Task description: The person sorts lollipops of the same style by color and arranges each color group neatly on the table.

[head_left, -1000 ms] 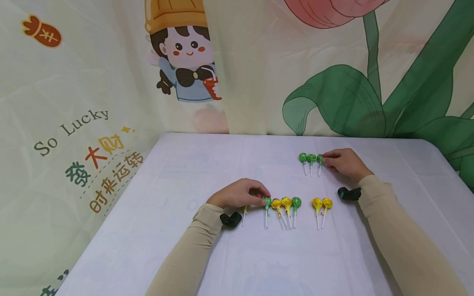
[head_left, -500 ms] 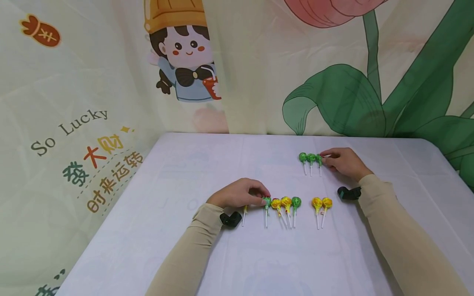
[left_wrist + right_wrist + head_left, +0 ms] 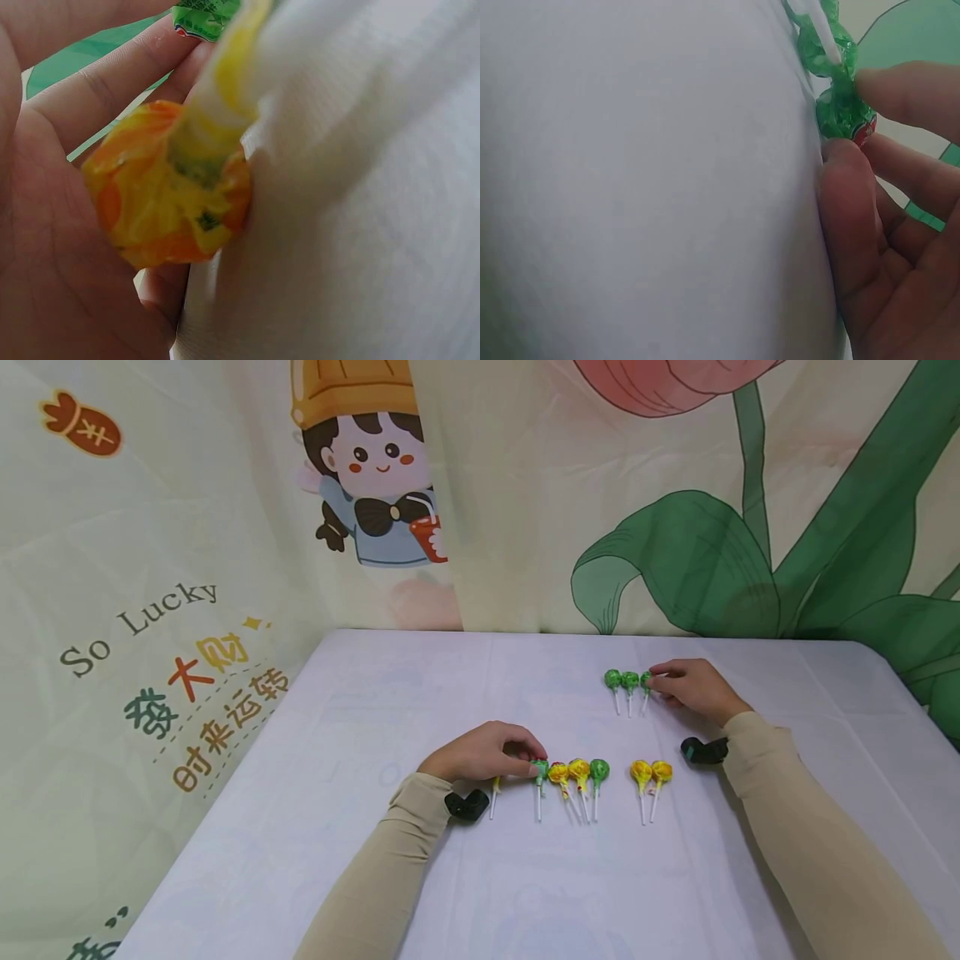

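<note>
My left hand [image 3: 483,752] pinches the head of a green-wrapped lollipop [image 3: 540,772] at the left end of the middle row. Beneath its palm lies a yellow lollipop [image 3: 495,789], partly hidden in the head view; the left wrist view shows its yellow-orange wrapper [image 3: 169,195] up close. Farther back, my right hand [image 3: 697,689] holds a green lollipop [image 3: 646,682] between thumb and fingers, at the right end of a back row. Two more green lollipops, one at the left [image 3: 612,679] and one in the middle [image 3: 630,680], lie beside it, sticks toward me.
Right of my left fingers lie two yellow lollipops [image 3: 579,770] and a green one [image 3: 599,770], side by side. Another yellow pair [image 3: 641,772] is farther right. All are on a white-covered table [image 3: 450,877], with a printed cloth [image 3: 517,527] hanging behind.
My right hand has shifted very slightly left with its green lollipop, closer to the neighbouring one. My left hand stays in place.
</note>
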A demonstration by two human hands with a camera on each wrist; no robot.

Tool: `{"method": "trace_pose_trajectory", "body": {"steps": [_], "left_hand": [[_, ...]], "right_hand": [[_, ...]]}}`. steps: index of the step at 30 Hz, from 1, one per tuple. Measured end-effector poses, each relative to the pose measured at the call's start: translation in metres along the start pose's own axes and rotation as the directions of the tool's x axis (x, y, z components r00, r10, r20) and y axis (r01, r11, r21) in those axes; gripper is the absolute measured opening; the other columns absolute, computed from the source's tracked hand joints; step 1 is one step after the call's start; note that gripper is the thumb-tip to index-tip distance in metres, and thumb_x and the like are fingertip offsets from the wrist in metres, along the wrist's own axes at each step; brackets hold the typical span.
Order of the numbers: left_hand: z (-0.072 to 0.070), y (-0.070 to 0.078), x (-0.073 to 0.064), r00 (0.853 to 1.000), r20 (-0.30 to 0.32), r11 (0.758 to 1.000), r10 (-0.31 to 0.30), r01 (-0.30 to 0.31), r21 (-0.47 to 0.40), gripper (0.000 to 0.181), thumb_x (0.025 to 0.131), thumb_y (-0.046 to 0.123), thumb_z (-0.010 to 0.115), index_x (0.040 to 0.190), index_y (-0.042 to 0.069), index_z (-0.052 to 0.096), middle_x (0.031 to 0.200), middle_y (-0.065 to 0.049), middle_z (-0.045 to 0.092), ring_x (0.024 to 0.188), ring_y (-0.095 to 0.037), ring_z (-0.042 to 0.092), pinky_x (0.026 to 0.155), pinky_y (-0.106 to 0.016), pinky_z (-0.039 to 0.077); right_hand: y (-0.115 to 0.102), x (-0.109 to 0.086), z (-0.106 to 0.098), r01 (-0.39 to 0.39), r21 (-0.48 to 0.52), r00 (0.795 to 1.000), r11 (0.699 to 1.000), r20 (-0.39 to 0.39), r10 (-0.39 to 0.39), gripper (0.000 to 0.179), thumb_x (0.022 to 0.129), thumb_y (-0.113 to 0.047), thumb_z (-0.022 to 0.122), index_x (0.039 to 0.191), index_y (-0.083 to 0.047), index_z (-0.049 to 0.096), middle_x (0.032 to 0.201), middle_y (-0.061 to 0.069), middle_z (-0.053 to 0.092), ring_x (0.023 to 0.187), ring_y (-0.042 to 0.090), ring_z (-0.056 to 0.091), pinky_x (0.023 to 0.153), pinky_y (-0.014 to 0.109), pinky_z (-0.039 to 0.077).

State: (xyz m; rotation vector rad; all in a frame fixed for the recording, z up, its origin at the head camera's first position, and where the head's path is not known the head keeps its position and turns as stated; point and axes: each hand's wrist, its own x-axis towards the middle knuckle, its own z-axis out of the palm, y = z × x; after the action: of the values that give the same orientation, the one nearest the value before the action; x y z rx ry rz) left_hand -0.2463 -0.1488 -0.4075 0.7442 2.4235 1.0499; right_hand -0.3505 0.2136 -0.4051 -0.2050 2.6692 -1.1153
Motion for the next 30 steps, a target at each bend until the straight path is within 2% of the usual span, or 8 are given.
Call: {"method": "trace_pose_trajectory", "body": {"steps": [6,18,25,30], "left_hand": [[-0.0001,0.0015,0.0001,1.000,0.001,1.000,-0.002,0.002,0.000,0.015,0.092,0.028,0.074,0.107,0.029,0.074,0.097,0.011,0.068,0.091,-0.013,0.059,0.084,-0.032,0.048],[-0.0005,0.0021,-0.0011,1.000,0.003,1.000,-0.009,0.009,-0.008,0.015,0.092,0.028,0.074,0.107,0.029,0.074,0.097,0.011,0.068,0.091,-0.013,0.059,0.084,-0.033,0.048],[-0.0006,0.0022,-0.0016,1.000,0.006,1.000,-0.002,0.002,-0.005,0.015,0.093,0.028,0.074,0.107,0.029,0.074,0.097,0.011,0.068,0.090,-0.013,0.059,0.083,-0.032,0.048],[-0.0011,0.0019,-0.0018,1.000,0.010,1.000,0.001,-0.001,0.000,0.015,0.093,0.029,0.073,0.108,0.029,0.074,0.098,0.012,0.068,0.091,-0.013,0.059,0.084,-0.031,0.048]], "right_hand": [[-0.0020,0.0017,0.0019,-0.015,0.002,1.000,1.000,-0.021,0.015,0.049,0.098,-0.037,0.063,0.134,-0.004,0.060,0.105,0.014,0.064,0.088,0.026,0.058,0.074,0.031,0.049],[-0.0059,0.0000,0.0029,-0.014,0.012,1.000,1.000,-0.010,0.014,0.046,0.099,-0.033,0.063,0.135,-0.005,0.060,0.112,0.017,0.064,0.089,0.027,0.057,0.073,0.032,0.048],[-0.0056,-0.0030,0.0029,-0.029,0.021,1.000,0.999,0.002,0.029,0.052,0.099,-0.038,0.062,0.139,-0.005,0.057,0.118,0.017,0.062,0.098,0.029,0.055,0.078,0.031,0.049],[-0.0029,-0.0041,0.0025,-0.043,0.047,0.999,0.998,-0.005,0.043,0.054,0.099,-0.040,0.061,0.140,-0.006,0.055,0.117,0.016,0.061,0.098,0.030,0.055,0.078,0.030,0.050]]}}
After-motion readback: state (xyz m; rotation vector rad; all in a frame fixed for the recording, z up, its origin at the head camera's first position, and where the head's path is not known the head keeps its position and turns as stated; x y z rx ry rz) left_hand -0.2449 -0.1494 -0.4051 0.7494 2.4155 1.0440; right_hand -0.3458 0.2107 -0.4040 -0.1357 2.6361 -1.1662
